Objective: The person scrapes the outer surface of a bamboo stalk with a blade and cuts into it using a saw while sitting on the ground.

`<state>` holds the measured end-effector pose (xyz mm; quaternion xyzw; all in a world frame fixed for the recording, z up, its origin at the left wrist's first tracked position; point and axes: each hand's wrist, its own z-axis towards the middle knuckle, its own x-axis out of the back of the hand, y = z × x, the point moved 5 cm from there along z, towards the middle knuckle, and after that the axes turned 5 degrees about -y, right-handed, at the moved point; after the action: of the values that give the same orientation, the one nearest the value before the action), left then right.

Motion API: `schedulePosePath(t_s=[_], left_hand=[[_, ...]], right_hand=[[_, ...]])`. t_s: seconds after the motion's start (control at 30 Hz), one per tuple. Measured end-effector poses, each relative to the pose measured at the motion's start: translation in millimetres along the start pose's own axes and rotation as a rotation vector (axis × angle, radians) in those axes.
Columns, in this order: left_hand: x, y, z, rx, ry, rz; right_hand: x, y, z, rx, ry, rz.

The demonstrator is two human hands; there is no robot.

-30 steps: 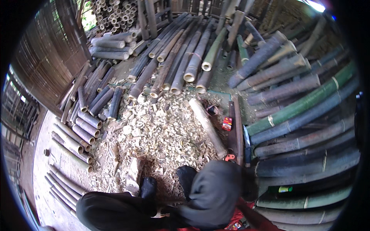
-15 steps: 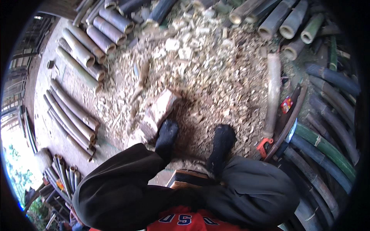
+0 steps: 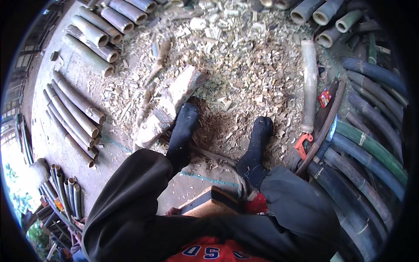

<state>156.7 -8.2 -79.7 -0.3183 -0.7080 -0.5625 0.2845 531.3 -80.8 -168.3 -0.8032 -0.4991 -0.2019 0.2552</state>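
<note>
Between my dark-trousered legs sits a low wooden block seat (image 3: 208, 208) with a black band along its upper edge. Fingertips of my left hand (image 3: 172, 211) curl at its left end; the rest of that hand is hidden behind my leg. My right hand is out of sight. Beside my right leg, close to the block, lies a red cloth-like thing (image 3: 256, 204), partly covered. My feet, in dark socks, rest on the ground. A thick, pale chopped log (image 3: 171, 105) lies slantwise against my left foot.
Wood chips (image 3: 244, 74) cover the ground ahead. Bamboo poles (image 3: 72, 118) lie at left, with more bamboo (image 3: 120, 19) at far left. A pale pole (image 3: 309, 83), an orange-handled tool (image 3: 302, 146) and a red packet (image 3: 324, 98) lie at right, beside stacked bamboo (image 3: 371, 148).
The ground and log have shifted upward in the picture. More of the block seat shows between my legs. Left fingertips and the red cloth-like thing have come into sight.
</note>
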Motion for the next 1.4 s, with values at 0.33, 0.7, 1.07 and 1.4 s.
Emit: schedulePosePath(t_s=[0.33,0.7,1.07,1.4], left_hand=[[36,-24,-142,0.047,0.048,-0.163],[117,-89,-192,0.235,0.303,-0.188],[88,-81,-51,0.191,0.028,0.274],[157,-24,43,-0.271,-0.062,0.240]], right_hand=[[28,54,-65,0.077,0.179,-0.022],[75,119,-124,0.080,0.240,0.001],[143,-171,-120,0.790,0.272,-0.089],[163,-335,-35,1.120,0.486,-0.803]])
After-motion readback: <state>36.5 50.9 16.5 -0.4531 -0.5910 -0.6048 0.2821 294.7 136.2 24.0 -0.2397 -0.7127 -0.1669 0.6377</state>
